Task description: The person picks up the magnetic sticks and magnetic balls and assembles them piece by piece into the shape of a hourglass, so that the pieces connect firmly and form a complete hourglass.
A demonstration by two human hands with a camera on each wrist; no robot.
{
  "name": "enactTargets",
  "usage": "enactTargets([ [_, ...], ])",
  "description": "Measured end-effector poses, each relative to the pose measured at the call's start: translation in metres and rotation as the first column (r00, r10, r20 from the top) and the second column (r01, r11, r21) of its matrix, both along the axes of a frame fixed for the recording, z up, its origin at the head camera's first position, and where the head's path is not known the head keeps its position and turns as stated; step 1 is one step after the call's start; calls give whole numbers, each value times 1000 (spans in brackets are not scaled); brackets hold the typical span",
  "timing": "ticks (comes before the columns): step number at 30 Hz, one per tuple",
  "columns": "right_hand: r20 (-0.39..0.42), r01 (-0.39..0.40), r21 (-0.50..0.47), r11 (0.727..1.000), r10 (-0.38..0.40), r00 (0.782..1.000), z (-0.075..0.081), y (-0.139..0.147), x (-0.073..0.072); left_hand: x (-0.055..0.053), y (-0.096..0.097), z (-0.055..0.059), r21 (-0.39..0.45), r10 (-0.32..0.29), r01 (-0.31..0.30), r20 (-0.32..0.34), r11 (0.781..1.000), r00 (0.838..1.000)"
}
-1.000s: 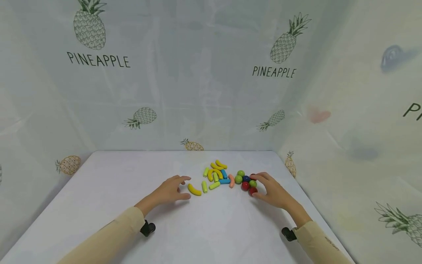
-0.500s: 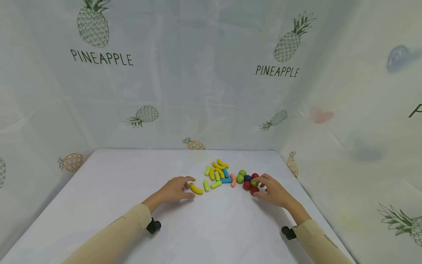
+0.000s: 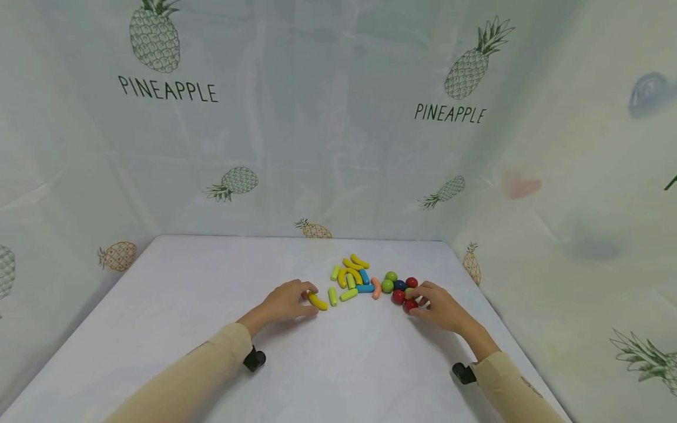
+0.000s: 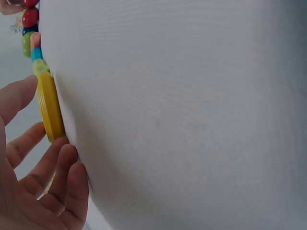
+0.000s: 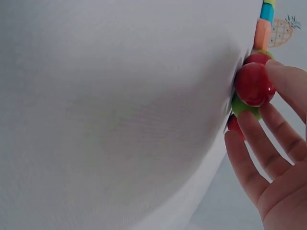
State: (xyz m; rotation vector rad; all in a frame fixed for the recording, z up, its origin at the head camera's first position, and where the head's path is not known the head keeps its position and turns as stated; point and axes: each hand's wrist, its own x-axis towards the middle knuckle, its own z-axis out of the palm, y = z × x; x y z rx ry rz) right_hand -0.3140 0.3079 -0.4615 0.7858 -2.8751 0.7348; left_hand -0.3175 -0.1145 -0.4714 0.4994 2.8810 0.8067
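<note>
My left hand (image 3: 290, 301) has its thumb and fingertips at a small yellow toy banana (image 3: 318, 301) lying on the table. In the left wrist view the thumb is at the far end of the toy banana (image 4: 51, 108) and the fingers are at its near end. On the right, my right hand (image 3: 439, 306) has thumb and index finger on opposite sides of a glossy red ball (image 3: 410, 306). The right wrist view shows this red ball (image 5: 255, 84) between them, with the other fingers spread below. A green ball (image 5: 245, 108) sits just behind it.
More yellow bananas (image 3: 352, 264), lime cylinders (image 3: 348, 295), blue cylinders (image 3: 365, 288) and a salmon curved piece (image 3: 376, 288) lie mid-table. Green balls (image 3: 388, 286), a dark blue ball (image 3: 399, 285) and red balls (image 3: 398, 296) cluster beside my right hand. A pineapple-print curtain (image 3: 317, 117) surrounds the table.
My left hand has moved right, its fingers coming in around the toy banana. The right hand's thumb and index finger have closed toward the red ball. The head view has shifted slightly.
</note>
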Motion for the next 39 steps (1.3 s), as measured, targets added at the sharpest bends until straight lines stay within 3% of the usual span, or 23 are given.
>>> enactTargets([
  [21, 19, 10, -4, 1000, -10, 1000, 2, 1, 0, -1, 15, -4, -23, 74, -77, -100, 997, 992],
  [29, 27, 10, -1, 1000, -10, 1000, 2, 1, -2, -3, 15, -7, -11, 107, -108, -73, 994, 992],
  [39, 20, 4, 14, 1000, -4, 1000, 3, 1, -2, -8, 9, 2, -9, 38, -38, 1, 999, 999],
])
